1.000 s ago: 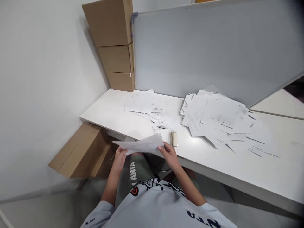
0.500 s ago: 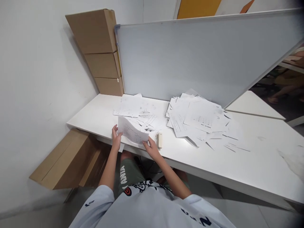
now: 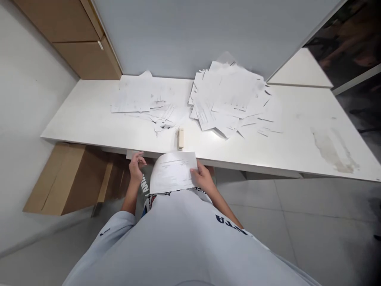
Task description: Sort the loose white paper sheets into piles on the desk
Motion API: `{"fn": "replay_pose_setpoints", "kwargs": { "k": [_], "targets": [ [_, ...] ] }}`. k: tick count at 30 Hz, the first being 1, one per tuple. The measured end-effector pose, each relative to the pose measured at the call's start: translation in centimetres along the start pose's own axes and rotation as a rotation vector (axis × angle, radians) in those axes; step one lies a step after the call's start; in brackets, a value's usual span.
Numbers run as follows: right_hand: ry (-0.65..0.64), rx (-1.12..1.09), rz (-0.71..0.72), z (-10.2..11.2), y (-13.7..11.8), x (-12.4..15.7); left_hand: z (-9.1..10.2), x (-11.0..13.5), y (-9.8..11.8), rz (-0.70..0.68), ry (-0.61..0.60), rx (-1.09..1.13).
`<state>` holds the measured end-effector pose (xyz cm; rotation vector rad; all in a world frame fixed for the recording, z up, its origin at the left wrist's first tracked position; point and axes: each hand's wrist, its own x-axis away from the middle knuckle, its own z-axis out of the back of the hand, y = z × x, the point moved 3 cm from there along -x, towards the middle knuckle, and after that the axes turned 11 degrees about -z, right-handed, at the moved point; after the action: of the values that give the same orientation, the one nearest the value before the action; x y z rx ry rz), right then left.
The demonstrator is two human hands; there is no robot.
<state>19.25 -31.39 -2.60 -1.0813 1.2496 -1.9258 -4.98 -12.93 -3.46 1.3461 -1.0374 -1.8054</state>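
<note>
Right hand (image 3: 203, 177) with fingers closed on the edge of a printed sheet (image 3: 172, 172), which is held just in front of the white counter (image 3: 89, 123). Left hand (image 3: 136, 167) empty and just beside the sheet, fingers loosely curled. A stapler (image 3: 181, 138) lies on the counter, near a large heap of papers (image 3: 228, 97) and a smaller spread of papers (image 3: 133, 99). Cardboard boxes (image 3: 80, 47) stand at the far left; another cardboard box (image 3: 65, 178) lies below the counter. A whiteboard (image 3: 208, 31) stands behind.
</note>
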Motion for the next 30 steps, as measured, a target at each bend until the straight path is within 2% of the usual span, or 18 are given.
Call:
{"fn": "replay_pose_setpoints", "kwargs": {
  "k": [2,4,7,10,12,15,19,24,27,30],
  "targets": [
    [0.065,0.017,-0.094,1.4,2.2,0.4,-1.3,1.4,0.2,0.011,-0.065,-0.05],
    [0.106,-0.024,-0.129,2.2,3.0,0.0,-2.4,1.6,0.7,-0.038,-0.08,-0.131],
    [0.119,-0.16,-0.106,3.1,2.4,-1.9,-4.7,-0.5,2.0,-0.172,-0.148,-0.243],
    [0.056,-0.253,-0.143,4.2,1.2,-3.8,-8.0,-3.5,3.5,-0.28,-0.358,-0.353],
    [0.006,-0.257,-0.186,5.0,0.5,-4.4,-10.2,-5.1,4.1,-0.301,-0.491,-0.402],
    [0.001,-0.239,-0.255,5.9,-0.5,-4.2,-12.2,-6.1,4.6,-0.285,-0.597,-0.441],
    [0.005,-0.327,-0.311,6.2,-1.0,-3.1,-12.9,-6.2,4.6,-0.281,-0.654,-0.481],
    [0.087,-0.395,-0.235,6.4,-0.3,-2.8,-12.3,-6.6,5.1,-0.275,-0.673,-0.426],
    [0.095,-0.365,-0.179,6.7,0.0,-3.9,-12.6,-7.8,6.0,-0.301,-0.667,-0.386],
    [0.119,-0.308,-0.121,7.2,-0.5,-6.0,-14.1,-9.4,6.5,-0.389,-0.727,-0.347]
  ]
}}
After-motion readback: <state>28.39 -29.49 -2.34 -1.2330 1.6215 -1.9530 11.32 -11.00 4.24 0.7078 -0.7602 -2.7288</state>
